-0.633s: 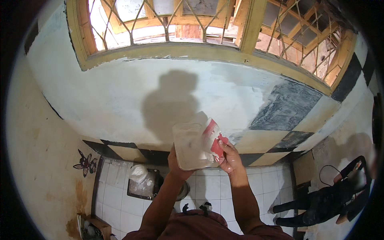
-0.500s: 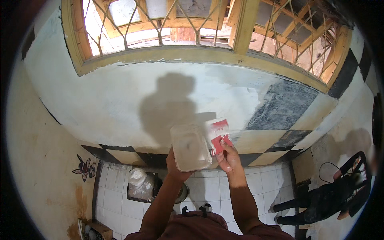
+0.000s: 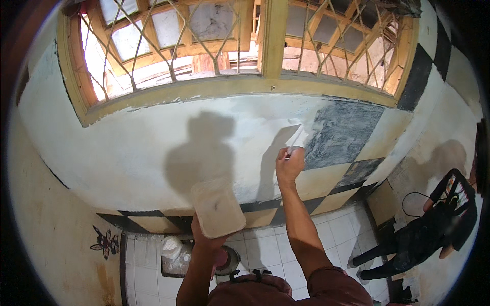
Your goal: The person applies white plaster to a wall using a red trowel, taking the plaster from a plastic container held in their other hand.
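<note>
My left hand [image 3: 205, 237] is wrapped round a translucent, rectangular plastic container [image 3: 218, 209] with pale residue, held low in front of the wall. My right hand [image 3: 290, 164] is raised to the wall, closed on a flat scraper [image 3: 295, 136] whose pale blade meets the surface in a fresh white smear. That spot borders a rough grey-painted square [image 3: 342, 130] among black and cream checks on the whitewashed wall [image 3: 127, 153].
Above is a yellow window frame [image 3: 270, 61] with grilles. On the tiled floor [image 3: 270, 255] sit a dark tray [image 3: 171, 268] with a white bundle [image 3: 171, 247] and a round pot [image 3: 229, 265]. At right stands another person [image 3: 423, 239] in dark clothing, carrying some gear.
My right hand has moved up from beside the container to the wall with the scraper, turning it. My left hand and container moved slightly left and down in view; the view shifted.
</note>
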Motion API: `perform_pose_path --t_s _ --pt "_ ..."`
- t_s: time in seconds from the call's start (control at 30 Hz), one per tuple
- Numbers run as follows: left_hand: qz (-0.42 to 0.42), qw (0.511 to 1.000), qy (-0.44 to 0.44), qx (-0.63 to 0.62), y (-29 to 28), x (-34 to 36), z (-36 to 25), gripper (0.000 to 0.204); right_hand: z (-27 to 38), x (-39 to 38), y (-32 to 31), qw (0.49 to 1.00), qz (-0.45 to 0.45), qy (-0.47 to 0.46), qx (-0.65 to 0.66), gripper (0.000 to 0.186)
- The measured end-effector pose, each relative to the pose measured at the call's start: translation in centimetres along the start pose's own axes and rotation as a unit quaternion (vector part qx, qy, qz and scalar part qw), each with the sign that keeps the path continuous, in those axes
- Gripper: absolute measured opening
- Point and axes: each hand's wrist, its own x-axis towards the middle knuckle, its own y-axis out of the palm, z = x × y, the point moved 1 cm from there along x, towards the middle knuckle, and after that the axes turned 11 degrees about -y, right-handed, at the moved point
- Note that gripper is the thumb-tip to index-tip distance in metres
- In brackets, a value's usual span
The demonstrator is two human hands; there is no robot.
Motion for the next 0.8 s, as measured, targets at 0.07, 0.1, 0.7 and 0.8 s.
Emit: perform_pose_path --t_s 0.07,0.1,0.7,0.8 --pt "-0.023 0.949 0.148 0.277 -2.1 0.0 0.5 0.058 -0.3 0.6 1.3 0.992 0.035 -0.075 -0.095 0.024" --pt "-0.031 0.906 0.206 0.368 -2.3 0.1 0.7 0.054 -0.8 0.8 1.8 0.985 0.057 -0.110 -0.117 0.023" --pt "0.022 0.997 0.058 0.037 -1.9 -2.8 -1.6 0.045 0.2 -3.3 3.8 0.936 0.195 -0.271 -0.107 0.023" --pt "0.042 0.984 -0.031 -0.173 -1.4 -2.7 -1.6 0.048 1.9 -3.4 1.8 0.937 0.200 -0.274 -0.082 0.025"
